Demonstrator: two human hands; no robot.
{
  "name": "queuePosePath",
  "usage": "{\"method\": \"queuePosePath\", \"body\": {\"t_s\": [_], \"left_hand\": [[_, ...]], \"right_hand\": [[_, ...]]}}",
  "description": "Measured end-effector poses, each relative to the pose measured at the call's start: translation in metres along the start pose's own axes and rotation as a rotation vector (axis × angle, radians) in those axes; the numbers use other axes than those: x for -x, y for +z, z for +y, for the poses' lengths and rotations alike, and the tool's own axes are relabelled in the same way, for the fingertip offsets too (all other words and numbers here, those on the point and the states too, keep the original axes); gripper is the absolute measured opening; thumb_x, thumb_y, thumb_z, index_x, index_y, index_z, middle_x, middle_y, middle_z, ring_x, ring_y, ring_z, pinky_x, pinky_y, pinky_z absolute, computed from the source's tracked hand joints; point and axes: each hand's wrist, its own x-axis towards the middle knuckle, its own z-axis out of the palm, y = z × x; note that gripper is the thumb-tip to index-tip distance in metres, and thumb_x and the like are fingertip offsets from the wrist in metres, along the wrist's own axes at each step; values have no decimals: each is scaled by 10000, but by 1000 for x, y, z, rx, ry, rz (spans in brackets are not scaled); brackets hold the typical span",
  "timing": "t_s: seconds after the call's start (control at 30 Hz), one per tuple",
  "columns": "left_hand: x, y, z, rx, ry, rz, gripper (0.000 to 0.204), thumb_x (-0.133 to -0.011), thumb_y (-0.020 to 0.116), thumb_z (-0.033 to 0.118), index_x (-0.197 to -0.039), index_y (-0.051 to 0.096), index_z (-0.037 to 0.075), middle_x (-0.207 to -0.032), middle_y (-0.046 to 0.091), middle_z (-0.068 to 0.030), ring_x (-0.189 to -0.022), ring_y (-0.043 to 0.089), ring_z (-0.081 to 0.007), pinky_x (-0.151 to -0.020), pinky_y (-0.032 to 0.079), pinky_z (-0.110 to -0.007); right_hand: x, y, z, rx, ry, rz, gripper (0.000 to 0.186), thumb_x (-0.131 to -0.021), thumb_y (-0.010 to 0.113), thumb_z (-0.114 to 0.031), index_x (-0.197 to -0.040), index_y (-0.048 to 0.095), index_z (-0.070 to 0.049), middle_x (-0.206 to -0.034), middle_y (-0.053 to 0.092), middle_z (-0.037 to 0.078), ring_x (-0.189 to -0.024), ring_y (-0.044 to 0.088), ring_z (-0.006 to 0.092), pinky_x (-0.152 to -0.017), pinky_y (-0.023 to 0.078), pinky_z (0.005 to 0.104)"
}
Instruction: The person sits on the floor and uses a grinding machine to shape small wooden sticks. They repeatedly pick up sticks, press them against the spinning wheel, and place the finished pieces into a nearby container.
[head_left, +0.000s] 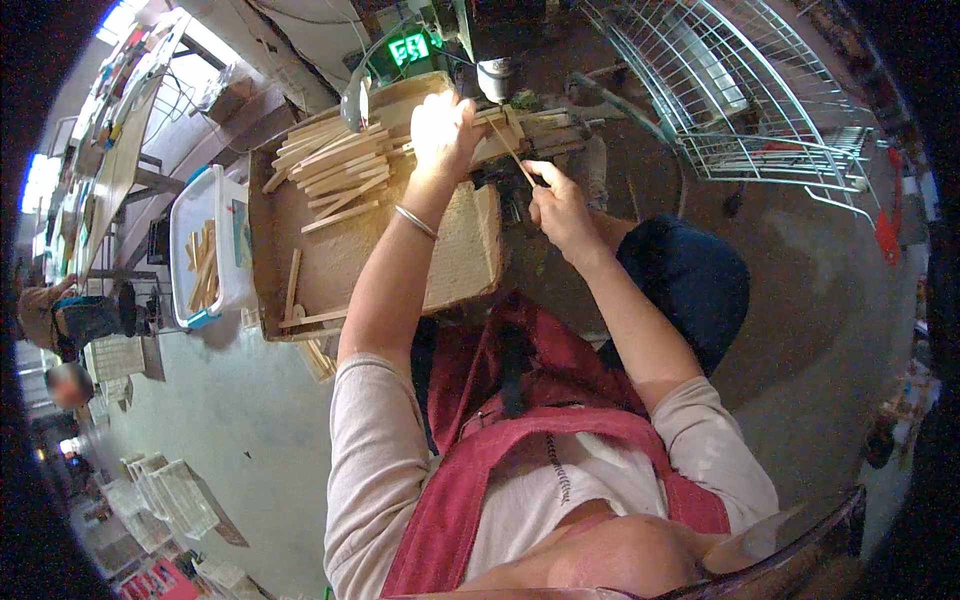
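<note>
My right hand (562,208) is closed on the lower end of a thin wooden strip (512,150). The strip slants up and left toward a machine with a white cylindrical part (493,80). Bright light washes out my left hand (445,130), whose fingers are curled near the strip's upper end. What those fingers hold, if anything, is lost in the glare. Just left of that hand, a pile of pale wooden strips (335,165) lies in a shallow brown box (375,270). More wooden strips (545,130) lie behind my right hand.
A white plastic tub (238,275) with wood pieces stands left of the box. A small lamp (355,100) hangs over the strips. At the upper right stands a wire rack (740,110). Another person (85,315) is at the far left, near a long table (120,150).
</note>
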Motion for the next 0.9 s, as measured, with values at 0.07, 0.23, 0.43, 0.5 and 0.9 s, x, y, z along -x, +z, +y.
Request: {"method": "queuePosePath", "body": {"t_s": [0.07,0.23,0.43,0.5,0.9], "left_hand": [[-6,5,-2,6,21,17,313,-685,800,322,-792,641,75,-838,621,-123,-840,615,-317,-707,506,-431],[6,5,11,10,12,112,273,-660,781,245,-811,623,81,-910,609,-119,-887,600,-319,-731,488,-429],[25,-9,24,139,-161,311,545,-696,823,272,-1159,631,59,-1124,618,-172,-1058,585,-364,-877,472,-456],[50,-7,24,233,-397,392,595,-766,807,229,-1258,573,-13,-1181,615,-213,-1116,577,-389,-976,452,-475],[89,21,-1,1152,-923,436,426,-885,691,104,-1254,585,-80,-1194,643,-173,-1131,592,-255,-990,456,-363]], "right_hand": [[-2,-1,3,-89,30,-12,380,-930,439,-25,-1275,598,-44,-686,592,67,-568,544,138,-544,449,334],[1,0,0,-83,25,-1,383,-931,436,-23,-1278,596,-46,-668,579,55,-547,528,122,-520,438,320],[-1,4,6,-64,-55,37,366,-930,433,-17,-1254,603,-29,-692,604,69,-533,532,129,-519,446,327],[-5,5,12,-98,-74,43,361,-928,431,-14,-1242,608,-24,-699,612,75,-530,535,132,-517,448,328],[0,1,5,-108,2,11,365,-952,432,-32,-1279,593,-40,-674,576,40,-549,515,110,-521,433,299]]}}
